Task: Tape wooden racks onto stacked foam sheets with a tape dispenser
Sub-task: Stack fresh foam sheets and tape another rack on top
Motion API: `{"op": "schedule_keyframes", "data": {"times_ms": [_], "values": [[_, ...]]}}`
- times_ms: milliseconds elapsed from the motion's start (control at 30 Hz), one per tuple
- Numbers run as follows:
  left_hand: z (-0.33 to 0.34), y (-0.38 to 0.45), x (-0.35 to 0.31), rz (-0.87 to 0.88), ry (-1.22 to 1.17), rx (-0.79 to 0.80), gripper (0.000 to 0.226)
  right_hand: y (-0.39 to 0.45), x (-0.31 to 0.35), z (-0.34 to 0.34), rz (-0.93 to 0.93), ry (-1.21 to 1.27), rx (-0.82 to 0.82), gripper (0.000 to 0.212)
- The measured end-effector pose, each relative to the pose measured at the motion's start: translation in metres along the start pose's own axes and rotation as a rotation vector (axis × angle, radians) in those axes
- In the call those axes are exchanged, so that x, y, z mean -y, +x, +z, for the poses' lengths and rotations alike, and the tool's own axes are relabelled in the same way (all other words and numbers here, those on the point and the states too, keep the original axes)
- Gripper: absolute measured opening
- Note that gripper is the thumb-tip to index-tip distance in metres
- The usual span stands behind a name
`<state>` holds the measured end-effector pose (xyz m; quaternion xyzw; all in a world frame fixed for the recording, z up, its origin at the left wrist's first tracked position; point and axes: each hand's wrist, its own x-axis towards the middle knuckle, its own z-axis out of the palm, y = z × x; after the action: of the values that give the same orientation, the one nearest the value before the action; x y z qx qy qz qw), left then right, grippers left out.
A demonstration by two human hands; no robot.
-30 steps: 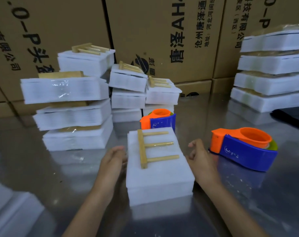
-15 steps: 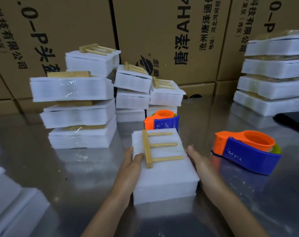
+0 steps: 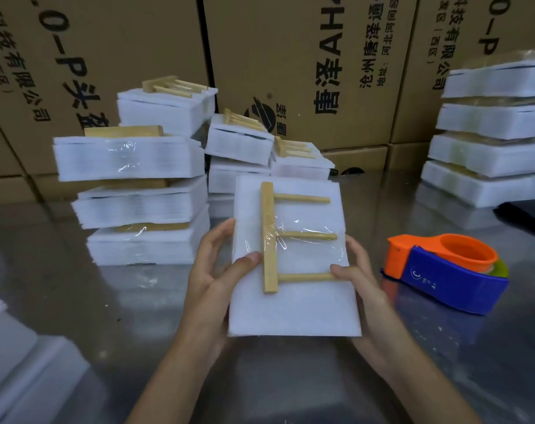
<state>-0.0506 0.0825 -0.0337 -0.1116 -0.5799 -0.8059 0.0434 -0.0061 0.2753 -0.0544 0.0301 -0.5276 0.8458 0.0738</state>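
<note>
I am gripping the foam stack (image 3: pixel 293 307) with both hands, left hand (image 3: pixel 212 270) and right hand (image 3: pixel 359 276) thumbs on top, keeping the taped wooden rack (image 3: pixel 270 240) level.

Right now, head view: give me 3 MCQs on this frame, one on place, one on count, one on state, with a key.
1. Where is the tape dispenser?
A. On the table, right of the held foam stack
B. In the left hand
C. On top of a cardboard box

2. How many dowels stick out of the wooden rack on the held stack?
A. One
B. Three
C. Five

3. How is the foam stack held?
A. Lying untouched on the table
B. Gripped by both hands
C. Pinched by the right hand only

Key: 1 A, it sits on the metal table. 2 B, three dowels show. 3 B, the left hand and right hand grip its sides, thumbs on top.
</note>
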Motion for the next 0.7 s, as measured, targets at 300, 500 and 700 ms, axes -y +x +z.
{"op": "schedule_keyframes", "data": {"times_ms": [300, 500, 700], "values": [[-0.018, 0.005, -0.007, -0.237, -0.012, 0.307, 0.064, 0.002, -0.001, -0.013, 0.124, 0.021, 0.067, 0.049], [-0.009, 0.001, 0.005, -0.228, -0.09, 0.244, 0.065, 0.011, 0.004, -0.01, 0.071, -0.096, -0.104, 0.051], [-0.005, -0.003, 0.009, -0.324, -0.189, 0.334, 0.084, 0.003, 0.005, -0.009, 0.01, -0.077, -0.139, 0.044]]}}
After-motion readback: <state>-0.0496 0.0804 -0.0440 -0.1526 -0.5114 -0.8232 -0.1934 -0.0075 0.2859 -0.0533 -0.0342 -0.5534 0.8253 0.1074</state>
